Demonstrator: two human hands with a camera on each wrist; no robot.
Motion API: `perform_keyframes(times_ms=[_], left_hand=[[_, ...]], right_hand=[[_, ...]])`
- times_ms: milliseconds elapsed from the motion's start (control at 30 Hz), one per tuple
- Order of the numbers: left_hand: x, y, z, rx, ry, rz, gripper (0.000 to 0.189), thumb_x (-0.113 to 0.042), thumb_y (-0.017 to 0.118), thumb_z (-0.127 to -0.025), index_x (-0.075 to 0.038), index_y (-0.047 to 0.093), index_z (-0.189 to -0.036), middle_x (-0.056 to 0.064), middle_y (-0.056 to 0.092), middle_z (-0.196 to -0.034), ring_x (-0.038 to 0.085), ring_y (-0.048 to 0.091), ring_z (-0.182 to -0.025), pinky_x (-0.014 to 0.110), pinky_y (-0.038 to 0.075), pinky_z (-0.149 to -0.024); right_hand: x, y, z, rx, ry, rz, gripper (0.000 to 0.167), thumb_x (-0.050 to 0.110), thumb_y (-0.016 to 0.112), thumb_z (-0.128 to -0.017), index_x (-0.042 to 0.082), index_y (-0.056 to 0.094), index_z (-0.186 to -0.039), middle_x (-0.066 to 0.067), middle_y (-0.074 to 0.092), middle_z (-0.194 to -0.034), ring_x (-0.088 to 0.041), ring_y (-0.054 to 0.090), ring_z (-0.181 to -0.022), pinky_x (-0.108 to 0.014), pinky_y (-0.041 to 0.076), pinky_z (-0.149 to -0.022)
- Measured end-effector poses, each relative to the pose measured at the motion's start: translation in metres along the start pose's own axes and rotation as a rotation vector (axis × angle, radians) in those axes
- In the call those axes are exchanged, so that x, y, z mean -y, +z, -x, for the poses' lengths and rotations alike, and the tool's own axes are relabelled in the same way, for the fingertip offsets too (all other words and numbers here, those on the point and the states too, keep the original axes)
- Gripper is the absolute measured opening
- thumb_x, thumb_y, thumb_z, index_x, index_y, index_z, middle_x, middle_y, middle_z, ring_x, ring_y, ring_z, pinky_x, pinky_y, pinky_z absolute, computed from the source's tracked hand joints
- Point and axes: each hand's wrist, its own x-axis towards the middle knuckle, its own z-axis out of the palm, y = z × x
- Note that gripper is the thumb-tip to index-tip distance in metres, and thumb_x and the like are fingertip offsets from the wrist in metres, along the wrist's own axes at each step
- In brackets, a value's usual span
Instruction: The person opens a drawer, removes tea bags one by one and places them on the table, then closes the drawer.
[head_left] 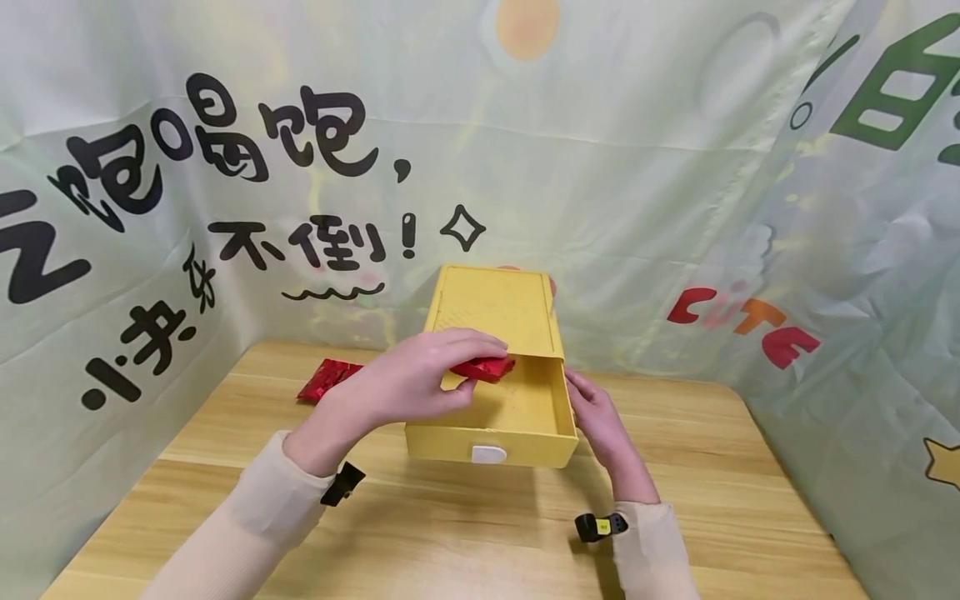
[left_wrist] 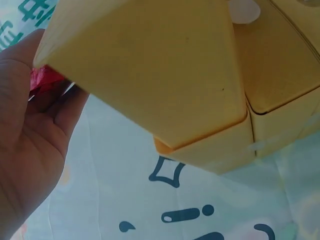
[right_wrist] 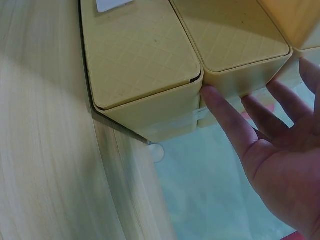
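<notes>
Red packet in hand: the shiny red packet [head_left: 487,368] sits in the left hand [head_left: 420,373], over the pulled-out drawer [head_left: 442,442]; long axis roughly crosswise, one end poking out right past the fingers
Drawer: sticks out of the yellow cabinet [head_left: 498,310] toward the person, white handle [head_left: 487,454] facing them, just below and right of the left hand
Count: two red packets, counting the second packet [head_left: 326,380] on the table [head_left: 690,450] left of the left hand, partly hidden by it; three drawers, one out plus two closed drawers [right_wrist: 140,60] beneath
Left hand pose: reaching in from the left, back up, fingers over the packet, thumb underneath, pinching it
Right hand pose: right hand [head_left: 600,414] has fingers spread wide, fingertips at the cabinet's right side
</notes>
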Motion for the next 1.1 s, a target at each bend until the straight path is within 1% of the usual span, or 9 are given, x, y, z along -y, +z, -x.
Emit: perform_keyframes(times_ms=[133,267,400,500,600,733,933,1000,1100], left_hand=[[0.001,-0.005,0.007,-0.057,-0.002,0.026,0.045,0.002,0.072,-0.087,-0.003,0.068,-0.131,0.005,0.070,-0.131,0.017,0.066,-0.120,0.029,0.054,-0.102],[0.003,-0.010,0.016,-0.125,0.005,0.029,0.049,0.005,0.074,-0.085,0.000,0.067,-0.133,0.009,0.070,-0.133,0.023,0.066,-0.124,0.033,0.054,-0.104],[0.004,-0.015,0.025,-0.191,-0.009,0.048,0.054,0.010,0.074,-0.082,0.000,0.067,-0.135,0.013,0.068,-0.135,0.030,0.065,-0.126,0.037,0.054,-0.104],[0.005,-0.016,0.033,-0.247,-0.030,0.067,0.058,0.014,0.072,-0.081,-0.001,0.066,-0.136,0.013,0.067,-0.137,0.031,0.064,-0.128,0.036,0.053,-0.105],[0.008,-0.017,0.040,-0.311,-0.044,0.073,0.057,0.016,0.072,-0.081,-0.002,0.067,-0.136,0.014,0.067,-0.138,0.031,0.064,-0.127,0.029,0.053,-0.103],[0.013,-0.016,0.049,-0.403,-0.050,0.059,0.055,0.018,0.071,-0.082,0.000,0.067,-0.134,0.016,0.067,-0.137,0.031,0.065,-0.125,0.023,0.054,-0.099],[0.025,-0.013,0.064,-0.535,-0.045,-0.017,0.056,0.025,0.071,-0.079,0.006,0.067,-0.131,0.022,0.066,-0.136,0.037,0.066,-0.123,0.024,0.052,-0.103],[0.030,-0.011,0.069,-0.562,-0.064,-0.051,0.056,0.025,0.073,-0.078,0.007,0.068,-0.130,0.021,0.067,-0.135,0.038,0.067,-0.121,0.023,0.051,-0.104],[0.039,-0.009,0.076,-0.574,-0.113,-0.082,0.057,0.024,0.076,-0.077,0.006,0.068,-0.131,0.019,0.068,-0.134,0.038,0.068,-0.119,0.022,0.050,-0.104]], right_hand=[[0.000,-0.001,0.000,0.006,-0.002,-0.001,0.051,0.024,0.046,-0.113,-0.003,0.041,-0.156,-0.030,0.048,-0.152,-0.002,0.067,-0.100,-0.023,0.057,-0.086],[0.000,-0.001,0.000,0.008,-0.003,-0.002,0.052,0.024,0.046,-0.113,-0.002,0.041,-0.156,-0.029,0.048,-0.152,-0.002,0.067,-0.100,-0.023,0.057,-0.086],[0.001,0.000,0.000,0.010,-0.003,-0.005,0.051,0.024,0.046,-0.113,-0.002,0.041,-0.157,-0.029,0.048,-0.152,-0.002,0.067,-0.099,-0.023,0.057,-0.086],[0.001,0.000,0.000,0.010,-0.003,-0.009,0.051,0.025,0.046,-0.113,-0.002,0.042,-0.156,-0.029,0.049,-0.151,-0.003,0.068,-0.099,-0.023,0.057,-0.086],[0.001,0.000,0.000,0.009,-0.002,-0.013,0.051,0.025,0.047,-0.112,-0.002,0.042,-0.156,-0.029,0.049,-0.151,-0.003,0.068,-0.099,-0.024,0.057,-0.086],[0.002,0.001,0.000,0.006,-0.003,-0.013,0.051,0.024,0.047,-0.112,-0.002,0.042,-0.156,-0.029,0.049,-0.152,-0.003,0.068,-0.099,-0.023,0.057,-0.086],[0.001,0.002,0.000,0.007,-0.006,-0.007,0.051,0.023,0.047,-0.112,-0.004,0.042,-0.155,-0.030,0.050,-0.149,-0.003,0.068,-0.098,-0.024,0.058,-0.085],[0.001,0.002,0.000,0.007,-0.004,-0.005,0.051,0.023,0.047,-0.112,-0.004,0.042,-0.155,-0.030,0.050,-0.149,-0.003,0.068,-0.098,-0.024,0.058,-0.085],[0.001,0.001,0.000,0.003,-0.001,-0.003,0.051,0.024,0.047,-0.112,-0.003,0.042,-0.156,-0.030,0.049,-0.150,-0.002,0.068,-0.098,-0.024,0.058,-0.085]])
